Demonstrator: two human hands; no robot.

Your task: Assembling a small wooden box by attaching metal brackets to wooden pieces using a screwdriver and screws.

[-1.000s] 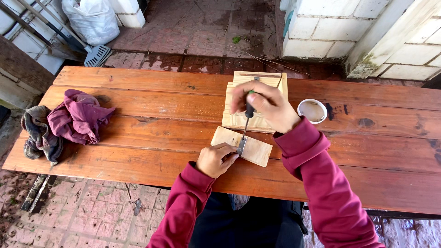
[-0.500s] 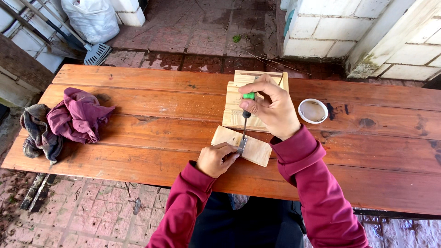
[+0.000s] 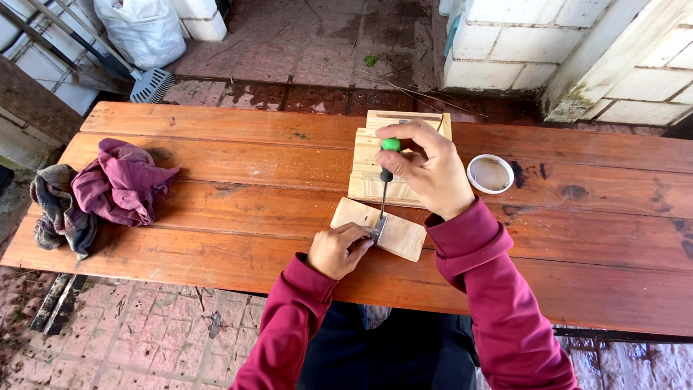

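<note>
My right hand (image 3: 426, 170) grips a screwdriver (image 3: 386, 173) with a green and black handle, held nearly upright. Its tip rests on a small metal piece (image 3: 379, 230) at the near edge of a pale wooden block (image 3: 393, 235). My left hand (image 3: 338, 249) pinches that metal piece and steadies the block on the wooden table (image 3: 238, 217). Just beyond the block lies a light wooden box-like assembly (image 3: 372, 162), partly hidden behind my right hand.
A small round white container (image 3: 490, 173) stands to the right of my right hand. Crumpled purple cloth (image 3: 119, 180) and a dark rag (image 3: 58, 209) lie at the table's left end. Beyond the table are brick paving, a rake head (image 3: 150, 85), a white bag and block walls.
My right hand has shifted its hold on the screwdriver, so the green handle top now shows above the fingers. My left hand and the block have stayed put.
</note>
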